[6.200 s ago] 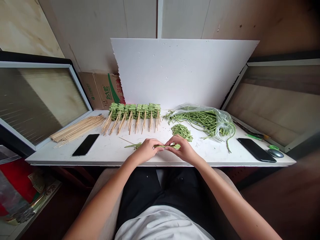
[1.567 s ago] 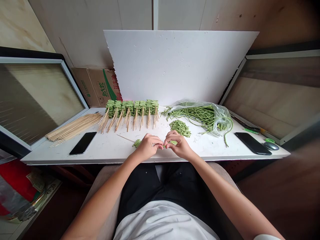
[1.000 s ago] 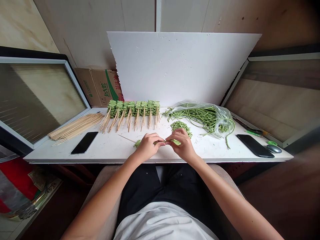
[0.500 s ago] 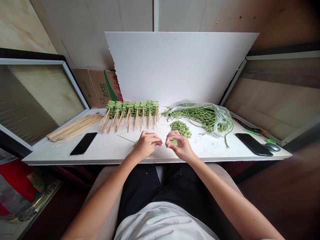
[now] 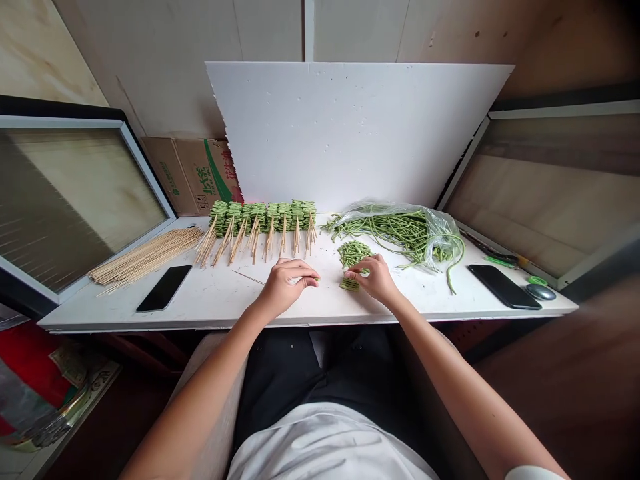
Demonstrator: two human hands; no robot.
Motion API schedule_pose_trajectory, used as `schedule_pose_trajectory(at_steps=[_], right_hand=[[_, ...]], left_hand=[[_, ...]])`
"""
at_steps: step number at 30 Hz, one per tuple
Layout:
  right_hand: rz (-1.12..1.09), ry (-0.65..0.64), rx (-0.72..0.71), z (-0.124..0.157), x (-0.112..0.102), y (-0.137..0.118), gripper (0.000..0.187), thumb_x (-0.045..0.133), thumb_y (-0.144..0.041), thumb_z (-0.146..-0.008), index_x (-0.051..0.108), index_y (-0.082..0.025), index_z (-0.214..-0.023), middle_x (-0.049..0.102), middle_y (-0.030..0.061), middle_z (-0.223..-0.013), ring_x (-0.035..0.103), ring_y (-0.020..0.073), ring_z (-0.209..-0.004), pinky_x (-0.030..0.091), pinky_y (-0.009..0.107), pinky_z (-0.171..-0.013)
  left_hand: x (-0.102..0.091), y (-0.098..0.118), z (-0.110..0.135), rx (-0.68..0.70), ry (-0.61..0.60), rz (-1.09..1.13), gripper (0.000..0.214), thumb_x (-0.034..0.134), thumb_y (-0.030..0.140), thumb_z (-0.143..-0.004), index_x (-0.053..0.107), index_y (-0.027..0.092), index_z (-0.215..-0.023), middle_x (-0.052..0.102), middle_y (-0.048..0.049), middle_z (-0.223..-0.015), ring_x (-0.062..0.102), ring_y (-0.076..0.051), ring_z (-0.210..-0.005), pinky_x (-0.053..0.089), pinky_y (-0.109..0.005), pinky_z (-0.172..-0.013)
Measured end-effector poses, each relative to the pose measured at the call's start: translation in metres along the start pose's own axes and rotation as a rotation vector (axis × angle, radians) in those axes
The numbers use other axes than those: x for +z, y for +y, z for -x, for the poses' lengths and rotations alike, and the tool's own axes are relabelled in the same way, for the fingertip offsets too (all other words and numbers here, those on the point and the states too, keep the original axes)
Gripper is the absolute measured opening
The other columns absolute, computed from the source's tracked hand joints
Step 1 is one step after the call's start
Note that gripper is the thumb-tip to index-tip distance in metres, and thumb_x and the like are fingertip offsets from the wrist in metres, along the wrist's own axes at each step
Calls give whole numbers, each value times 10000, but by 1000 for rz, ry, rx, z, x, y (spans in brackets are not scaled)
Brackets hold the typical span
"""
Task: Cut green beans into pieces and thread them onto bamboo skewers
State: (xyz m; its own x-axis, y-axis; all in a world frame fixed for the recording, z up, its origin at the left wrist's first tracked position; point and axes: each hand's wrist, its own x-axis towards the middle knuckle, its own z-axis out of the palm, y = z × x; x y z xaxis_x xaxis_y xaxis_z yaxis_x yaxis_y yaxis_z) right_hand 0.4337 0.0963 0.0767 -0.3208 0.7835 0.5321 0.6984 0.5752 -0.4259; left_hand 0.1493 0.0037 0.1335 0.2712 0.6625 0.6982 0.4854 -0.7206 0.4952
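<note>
"Short, cut green bean pieces (image 5: pixel 353 252) lay heaped just beyond the right hand (image 5: pixel 376 277), with a smaller, neater batch (image 5: pixel 349 285) of them right by its fingers. How was each grip?"

"On the left hand (image 5: pixel 280 285), thumb and fingers were pinched together, a fleck of green showing at the tips (most likely one bean piece). The right curved over the batch; whether it had hold of anything, I couldn't tell."

"And that thin, pale wooden skewer (image 5: pixel 247 277)?"

"It stuck out past the left hand, which hid the rest. If its point sat near those pinched fingers, a hard push could have pricked one. A slender piece pressed off-centre could have split, too."

"Any edges to mind?"

"The white desk's (image 5: pixel 430 307) front edge ran close below both hands, so a fumbled piece could have dropped onto the black trousers (image 5: pixel 353 373). Ahead of the left hand, the row of bean bundles on pale sticks (image 5: pixel 259 217) limited reaching forward. Room to move was wider rightward, between the right hand and the flat black phone (image 5: pixel 504 287)."
</note>
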Motion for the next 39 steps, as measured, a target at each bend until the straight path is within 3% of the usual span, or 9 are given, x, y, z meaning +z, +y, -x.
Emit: schedule_pose_trajectory(at_steps=[6,12,18,25,31,33,35,37,39], right_hand=[[-7,-48,1,0,-2,4,308,731,-510,-937,849,-227,-908,783,93,-892,598,304,-959,449,417,-882],[24,-37,-2,-4,-12,16,347,527,-350,-1058,805,-177,-942,783,109,-884,581,277,-884,435,403,-871],[160,-136,-103,-1,1,16,434,487,-322,-1085,712,-176,-744,718,98,-765,562,241,-816,422,384,-906],[103,-156,-100,0,7,14,371,476,-260,-1084,743,-181,-839,754,80,-833,590,227,-811,431,381,-910],[109,-175,-105,1,1,5,395,496,-346,-1091,764,-178,-854,726,83,-794,587,239,-807,438,415,-927],[77,-187,-125,1,-8,-1,355,575,-449,-1058,797,-184,-979,749,100,-908,604,260,-894,443,429,-943],[30,-228,-169,1,-20,-12,415,748,-581,-922,801,-213,-1107,744,114,-1055,602,297,-1025,460,433,-950],[-28,-322,-217,2,-31,-27,519,876,-638,-763,805,-233,-1079,728,106,-1065,600,300,-1037,485,412,-916],[-102,-408,-239,2,-39,-42,433,868,-616,-786,800,-221,-950,726,86,-950,615,264,-943,491,373,-841]], left_hand=[[1,-4,0,-24,2,-8,94,783,302,-951,825,234,-903,812,-41,-920,742,-212,-862,481,-391,-926],[3,-9,2,-69,-20,-5,93,785,301,-948,830,232,-906,811,-52,-929,748,-217,-875,512,-389,-932],[4,-10,2,-72,-35,3,127,774,334,-956,833,228,-918,811,-65,-930,750,-222,-872,539,-394,-921],[6,-12,3,-73,-43,1,131,773,346,-955,837,238,-920,812,-65,-931,756,-222,-872,556,-383,-922],[8,-13,4,-82,-56,25,89,782,296,-947,841,231,-933,808,-67,-936,750,-217,-872,558,-364,-892],[8,-12,4,-87,-62,35,89,778,288,-949,842,229,-937,807,-70,-940,749,-217,-876,562,-357,-872],[8,-12,3,-89,-66,40,100,769,293,-956,843,227,-941,806,-76,-944,749,-219,-877,569,-354,-855],[7,-11,3,-86,-65,46,113,763,301,-960,843,224,-941,804,-80,-941,748,-220,-870,574,-353,-843],[6,-12,3,-82,-60,50,122,760,307,-962,842,219,-942,803,-84,-941,748,-223,-869,579,-352,-832]])
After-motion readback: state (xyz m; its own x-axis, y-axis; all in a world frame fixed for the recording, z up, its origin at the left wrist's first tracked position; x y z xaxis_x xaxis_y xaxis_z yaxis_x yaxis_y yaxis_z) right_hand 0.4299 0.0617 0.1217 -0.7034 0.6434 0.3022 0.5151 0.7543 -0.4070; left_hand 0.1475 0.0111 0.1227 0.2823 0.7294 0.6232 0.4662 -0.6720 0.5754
